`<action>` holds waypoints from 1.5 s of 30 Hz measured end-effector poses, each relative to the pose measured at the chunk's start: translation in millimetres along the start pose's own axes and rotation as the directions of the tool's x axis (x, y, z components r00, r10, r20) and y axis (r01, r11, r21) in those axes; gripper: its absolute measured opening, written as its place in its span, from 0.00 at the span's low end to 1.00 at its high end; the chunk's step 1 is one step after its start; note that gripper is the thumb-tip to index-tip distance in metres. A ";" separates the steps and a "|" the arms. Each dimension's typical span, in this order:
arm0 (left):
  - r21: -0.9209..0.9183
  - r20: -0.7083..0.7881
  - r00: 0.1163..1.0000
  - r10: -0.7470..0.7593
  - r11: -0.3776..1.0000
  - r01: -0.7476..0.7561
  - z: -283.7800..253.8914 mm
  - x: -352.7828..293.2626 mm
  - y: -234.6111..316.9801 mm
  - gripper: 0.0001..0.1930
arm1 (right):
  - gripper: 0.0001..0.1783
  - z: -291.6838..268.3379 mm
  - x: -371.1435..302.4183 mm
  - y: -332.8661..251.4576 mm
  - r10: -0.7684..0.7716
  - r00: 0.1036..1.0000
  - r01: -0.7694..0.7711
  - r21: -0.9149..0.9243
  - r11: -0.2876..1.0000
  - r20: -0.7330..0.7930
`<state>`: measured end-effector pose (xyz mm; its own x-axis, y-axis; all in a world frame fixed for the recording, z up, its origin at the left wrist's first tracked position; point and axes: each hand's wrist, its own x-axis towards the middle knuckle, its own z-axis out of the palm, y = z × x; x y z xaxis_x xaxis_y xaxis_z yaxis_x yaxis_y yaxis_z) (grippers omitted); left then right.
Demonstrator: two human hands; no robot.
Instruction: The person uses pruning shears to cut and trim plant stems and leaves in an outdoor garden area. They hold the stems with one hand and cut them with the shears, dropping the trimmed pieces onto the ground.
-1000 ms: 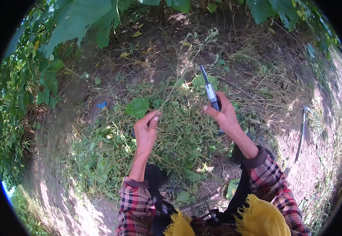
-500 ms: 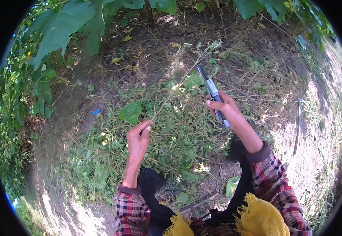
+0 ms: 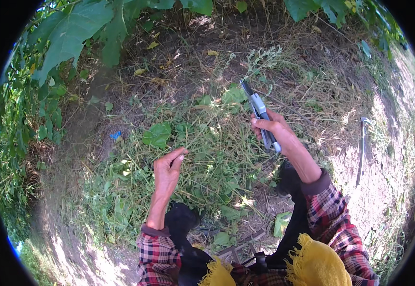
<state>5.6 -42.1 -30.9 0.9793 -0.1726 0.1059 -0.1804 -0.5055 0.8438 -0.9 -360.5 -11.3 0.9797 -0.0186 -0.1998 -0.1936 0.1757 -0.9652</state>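
My right hand (image 3: 276, 129) is wrapped round pruning shears (image 3: 259, 107) with grey-blue handles and a dark blade, pointing up and to the left. A leafy grey-green weed sprig (image 3: 264, 59) lies just beyond the blade tip; whether it touches the blade I cannot tell. To the left, my left hand (image 3: 167, 169) is closed in a pinch, thumb against forefinger, above a heap of cut weeds (image 3: 212, 167). What the pinch holds, if anything, is too thin to make out. A broad green leaf (image 3: 157, 135) lies just beyond this hand.
Large vine leaves (image 3: 74, 33) hang across the top and down the left side. A blue scrap (image 3: 116, 135) lies on the soil at left. A thin dark-handled tool (image 3: 362, 152) rests on the ground at right. A yellow fringed cloth (image 3: 319, 262) hangs at my front.
The sprig near the blade tip has shifted to the right. The shears' handles look slightly farther apart. My left hand has barely moved and stays pinched.
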 end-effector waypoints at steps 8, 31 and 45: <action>-0.005 0.032 0.999 0.036 0.999 -0.036 -1.6 -2.2 -1.2 0.12 | 0.12 -3.7 -1.0 -2.0 0.017 1.000 -0.017 0.051 0.999 0.018; 0.082 -0.111 0.992 0.066 0.995 -0.057 -5.0 1.7 -7.8 0.10 | 0.20 9.4 -3.1 5.8 -0.089 0.996 0.091 -0.218 0.972 0.018; 0.598 0.001 0.919 0.395 0.736 -0.317 6.7 2.0 -10.7 0.15 | 0.27 17.5 -17.0 11.0 -0.163 0.974 0.201 -0.929 0.311 0.156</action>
<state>8.9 -42.7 -43.2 0.8282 -0.3592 0.4302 -0.4987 -0.8226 0.2732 -18.7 -341.0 -15.6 0.9942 0.1068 -0.0111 0.0872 -0.8634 -0.4969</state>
